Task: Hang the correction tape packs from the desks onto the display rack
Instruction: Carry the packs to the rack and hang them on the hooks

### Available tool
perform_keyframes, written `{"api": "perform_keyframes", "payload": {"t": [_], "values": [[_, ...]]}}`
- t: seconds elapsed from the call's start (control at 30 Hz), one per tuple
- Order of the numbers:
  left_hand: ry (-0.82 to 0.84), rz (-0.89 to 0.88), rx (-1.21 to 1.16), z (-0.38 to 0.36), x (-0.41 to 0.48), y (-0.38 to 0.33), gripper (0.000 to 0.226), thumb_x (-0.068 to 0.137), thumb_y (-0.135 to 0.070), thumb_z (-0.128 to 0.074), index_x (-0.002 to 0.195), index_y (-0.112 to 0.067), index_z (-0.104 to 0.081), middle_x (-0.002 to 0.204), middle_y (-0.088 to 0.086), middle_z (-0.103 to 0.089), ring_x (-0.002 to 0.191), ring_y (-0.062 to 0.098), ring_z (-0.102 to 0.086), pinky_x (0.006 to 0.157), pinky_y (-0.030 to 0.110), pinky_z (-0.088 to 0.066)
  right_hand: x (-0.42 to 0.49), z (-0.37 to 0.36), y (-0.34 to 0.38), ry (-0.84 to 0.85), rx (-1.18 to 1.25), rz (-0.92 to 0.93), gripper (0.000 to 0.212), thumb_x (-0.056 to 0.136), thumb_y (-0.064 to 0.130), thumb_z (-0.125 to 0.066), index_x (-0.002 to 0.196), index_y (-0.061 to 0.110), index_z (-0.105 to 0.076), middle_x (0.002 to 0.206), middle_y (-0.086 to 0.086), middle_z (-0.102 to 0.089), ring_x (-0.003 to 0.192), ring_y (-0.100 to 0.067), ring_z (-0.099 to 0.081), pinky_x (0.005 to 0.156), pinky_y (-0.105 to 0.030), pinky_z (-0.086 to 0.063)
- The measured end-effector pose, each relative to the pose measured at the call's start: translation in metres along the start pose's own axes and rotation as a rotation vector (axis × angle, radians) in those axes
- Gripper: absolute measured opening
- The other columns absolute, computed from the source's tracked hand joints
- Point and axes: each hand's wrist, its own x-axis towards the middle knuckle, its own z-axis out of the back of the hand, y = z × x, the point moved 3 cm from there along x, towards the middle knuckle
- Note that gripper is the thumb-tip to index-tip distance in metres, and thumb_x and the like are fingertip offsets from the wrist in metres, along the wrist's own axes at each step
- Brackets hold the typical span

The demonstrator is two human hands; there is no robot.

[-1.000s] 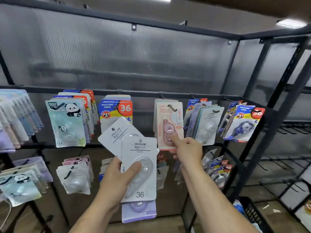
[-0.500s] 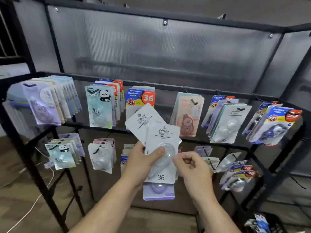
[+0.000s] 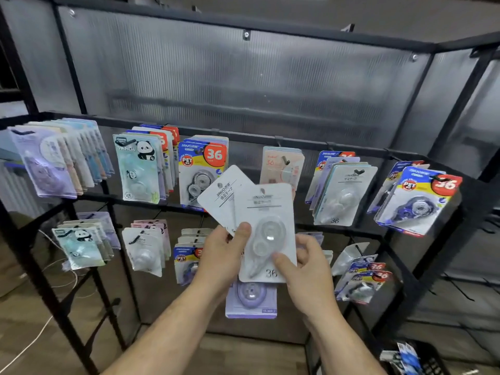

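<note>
My left hand (image 3: 220, 255) holds a fan of correction tape packs in front of the rack: a tilted white pack (image 3: 223, 197) and a purple pack (image 3: 251, 299) poking out below. My right hand (image 3: 305, 269) pinches the front white pack marked 36 (image 3: 269, 228), thumb on its lower face, fingers behind its right edge. The black display rack (image 3: 297, 143) stands behind, its hooks carrying rows of packs on two levels.
Upper row hooks hold purple, panda, blue PET 36, pink and white packs. A lower row holds several smaller bunches. A black basket (image 3: 422, 361) with packs sits on the floor at the lower right. White cables lie on the wooden floor at the left.
My right hand left the pink pack on the upper hook, came back to the bundle and now pinches the front white pack. The view swung left.
</note>
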Motion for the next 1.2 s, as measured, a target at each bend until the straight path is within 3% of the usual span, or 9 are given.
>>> {"api": "perform_keyframes", "payload": {"t": [0.07, 0.2, 0.33, 0.4, 0.5, 0.63, 0.83, 0.93, 1.2], "values": [[-0.005, -0.006, 0.040, -0.002, 0.001, 0.002, 0.012, 0.101, -0.024, -0.062, 0.107, -0.025, -0.072, 0.103, -0.007, -0.079, 0.099, 0.020, -0.075, 0.089, 0.050, -0.060, 0.001, 0.003, 0.005, 0.005, 0.122, 0.002, 0.033, 0.085, -0.008, -0.068, 0.105, 0.016, -0.060, 0.090, -0.010, -0.076, 0.077, -0.020, -0.074, 0.063, -0.029, -0.058], [-0.020, 0.007, 0.031, -0.004, 0.003, 0.000, 0.009, 0.098, -0.024, -0.067, 0.104, -0.025, -0.074, 0.100, -0.004, -0.079, 0.099, 0.027, -0.074, 0.092, 0.057, -0.058, 0.007, 0.005, 0.011, 0.042, 0.157, 0.064, 0.031, 0.069, 0.012, -0.063, 0.100, 0.011, -0.066, 0.088, -0.009, -0.077, 0.078, -0.016, -0.072, 0.064, -0.026, -0.056], [-0.018, -0.014, 0.037, -0.005, 0.005, -0.001, 0.007, 0.095, -0.017, -0.070, 0.100, -0.021, -0.074, 0.095, 0.002, -0.080, 0.100, 0.036, -0.073, 0.091, 0.057, -0.058, 0.012, 0.003, 0.013, 0.062, 0.099, 0.091, 0.019, 0.085, 0.017, -0.070, 0.104, 0.019, -0.072, 0.100, 0.004, -0.078, 0.095, -0.015, -0.074, 0.084, -0.038, -0.059], [-0.005, -0.014, 0.033, -0.005, 0.005, -0.002, 0.009, 0.097, -0.027, -0.069, 0.100, -0.020, -0.075, 0.098, 0.002, -0.080, 0.099, 0.032, -0.074, 0.093, 0.058, -0.057, 0.016, 0.001, 0.012, 0.047, 0.056, 0.089, 0.014, 0.094, 0.012, -0.071, 0.104, 0.021, -0.072, 0.101, 0.007, -0.078, 0.096, -0.014, -0.074, 0.087, -0.041, -0.059], [-0.019, 0.017, -0.017, -0.002, 0.007, -0.003, 0.028, 0.104, -0.035, -0.055, 0.098, -0.015, -0.074, 0.100, 0.003, -0.080, 0.102, 0.028, -0.074, 0.095, 0.051, -0.057, 0.023, -0.002, 0.010, 0.037, 0.053, 0.048, 0.009, 0.095, 0.012, -0.070, 0.101, 0.019, -0.071, 0.097, 0.003, -0.079, 0.093, -0.018, -0.075, 0.085, -0.043, -0.059], [-0.093, 0.004, 0.014, 0.012, 0.012, -0.002, 0.026, 0.106, -0.024, -0.052, 0.098, -0.010, -0.072, 0.090, -0.004, -0.080, 0.092, 0.017, -0.076, 0.076, 0.030, -0.057, 0.036, 0.004, 0.017, -0.071, 0.152, 0.000, 0.007, 0.093, 0.014, -0.073, 0.098, 0.011, -0.070, 0.088, 0.003, -0.079, 0.084, -0.018, -0.076, 0.070, -0.032, -0.060], [-0.175, 0.003, -0.012, 0.032, 0.019, 0.007, 0.011, 0.100, -0.014, -0.063, 0.096, -0.014, -0.073, 0.091, 0.002, -0.080, 0.094, 0.029, -0.075, 0.086, 0.050, -0.058, 0.060, 0.003, 0.046, -0.094, 0.164, 0.090, 0.011, 0.091, 0.015, -0.076, 0.097, 0.013, -0.067, 0.083, 0.004, -0.078, 0.074, -0.008, -0.072, 0.063, -0.021, -0.057], [-0.183, -0.007, -0.028, 0.040, 0.023, 0.008, 0.015, 0.098, -0.008, -0.063, 0.099, -0.018, -0.074, 0.093, 0.002, -0.080, 0.095, 0.031, -0.075, 0.089, 0.053, -0.059, 0.074, 0.001, 0.046, -0.167, 0.159, 0.064, 0.009, 0.091, 0.017, -0.076, 0.096, 0.015, -0.068, 0.086, 0.002, -0.077, 0.076, -0.009, -0.072, 0.059, -0.018, -0.052], [-0.179, -0.004, -0.055, 0.052, 0.032, 0.008, 0.019, 0.097, -0.005, -0.065, 0.102, -0.021, -0.074, 0.098, 0.001, -0.080, 0.096, 0.028, -0.075, 0.093, 0.058, -0.057, 0.091, -0.002, 0.028, -0.421, 0.028, -0.041, 0.041, 0.080, 0.042, -0.084, 0.087, 0.015, -0.054, 0.079, 0.001, -0.059, 0.069, -0.019, -0.056, 0.062, -0.033, -0.042]]}}
